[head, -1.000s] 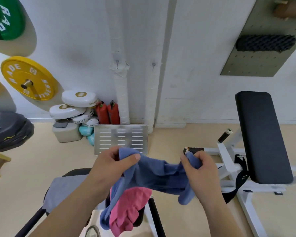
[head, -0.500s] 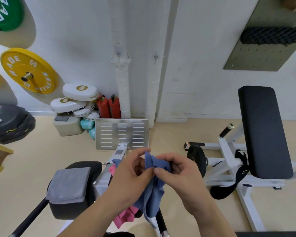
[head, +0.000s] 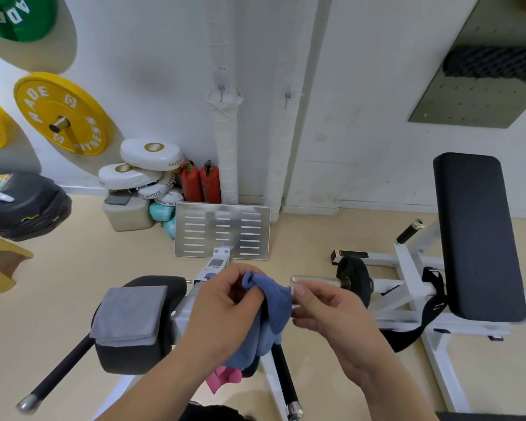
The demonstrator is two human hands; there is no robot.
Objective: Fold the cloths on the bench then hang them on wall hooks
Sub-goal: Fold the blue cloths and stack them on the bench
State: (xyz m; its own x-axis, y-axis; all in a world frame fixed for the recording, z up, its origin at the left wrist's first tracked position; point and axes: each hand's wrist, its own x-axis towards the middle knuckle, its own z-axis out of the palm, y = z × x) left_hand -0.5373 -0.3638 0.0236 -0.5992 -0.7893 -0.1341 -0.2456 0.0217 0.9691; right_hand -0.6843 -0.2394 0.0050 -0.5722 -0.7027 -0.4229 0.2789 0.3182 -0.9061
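A folded grey cloth (head: pixel 131 314) lay untouched on the left end of the table (head: pixel 161 282). Right of it, the left hand (head: pixel 225 302) pinched the bunched top of the blue cloth (head: pixel 271 302) in curled fingers. The cloth hung down from them, long axis upright, with a pink cloth (head: pixel 225 379) showing beneath; what held that was hidden. The right hand (head: pixel 331 311) pinched the blue cloth's right edge between thumb and forefinger. The wall hooks (head: pixel 221 92) stood above and ahead, the left one nearer the left hand.

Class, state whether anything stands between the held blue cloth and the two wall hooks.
Nothing visible blocks the air path from the blue cloth to the left hook or the right hook. The slotted footplate stands lower, near the floor.
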